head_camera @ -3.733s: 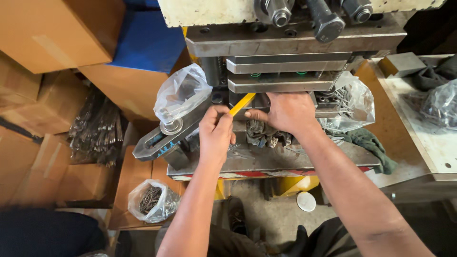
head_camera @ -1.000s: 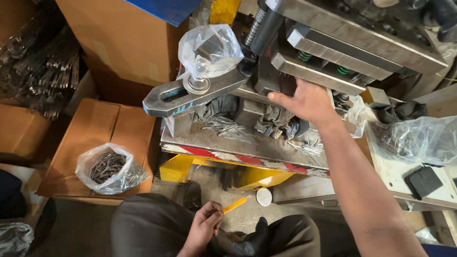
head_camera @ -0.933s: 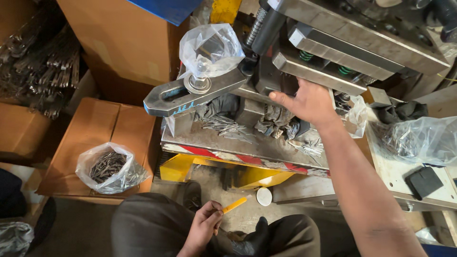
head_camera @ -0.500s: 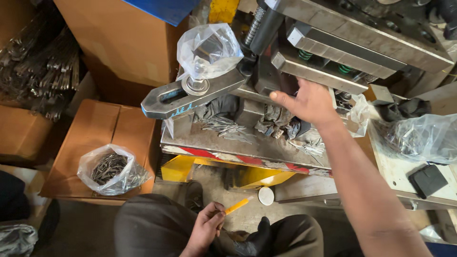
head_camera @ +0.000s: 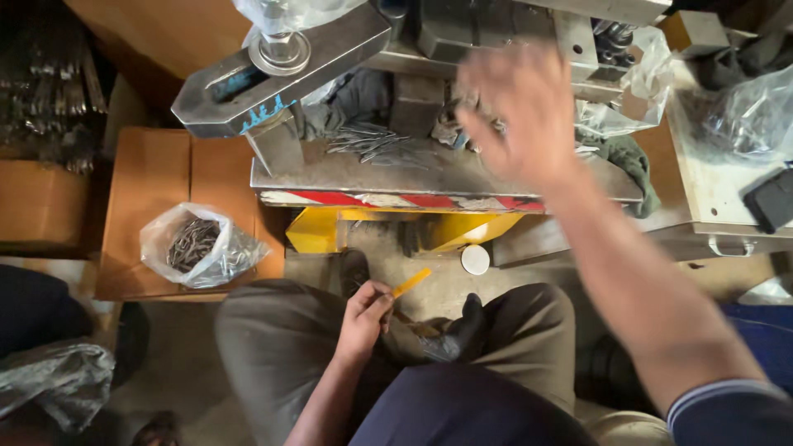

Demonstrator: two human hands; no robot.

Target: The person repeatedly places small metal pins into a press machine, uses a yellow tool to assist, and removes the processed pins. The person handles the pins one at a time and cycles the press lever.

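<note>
Sitting low at a metal press, legs drawn up. Left hand (head_camera: 363,314) down in the lap, fingers (head_camera: 382,299) pinching a thin yellow stick (head_camera: 410,283) near its lower end; stick tilts up and to the right, free end over the floor just short of a small white disc (head_camera: 475,259).

Right hand (head_camera: 524,111) raised over the press bed (head_camera: 529,177), blurred, fingers spread, nothing in it as far as can be seen. Can't tell if it touches anything under it.

On the bed: loose heap of thin metal pins (head_camera: 368,142) left of the right hand, dark blocks behind. Heavy steel clamp arm (head_camera: 281,70) w/ a slot and blue marks juts out to the left, a round bolt and washer on top, plastic wrap above it. Red-and-white striped strip (head_camera: 396,200) along the bed's front edge; yellow bracket (head_camera: 318,230) below it.

Right side: green rag (head_camera: 632,157) at the bed corner, clear plastic bags (head_camera: 743,116) on a pale desk (head_camera: 702,198), black pad (head_camera: 772,198) at its edge.

Left side: low wooden box (head_camera: 165,182) carrying a plastic bag of dark metal parts (head_camera: 198,246). More metal parts (head_camera: 49,99) piled in shadow further left. Crumpled grey plastic (head_camera: 49,380) at bottom left.

Knees and the bed's front edge lie betw. the stick and the pins.
</note>
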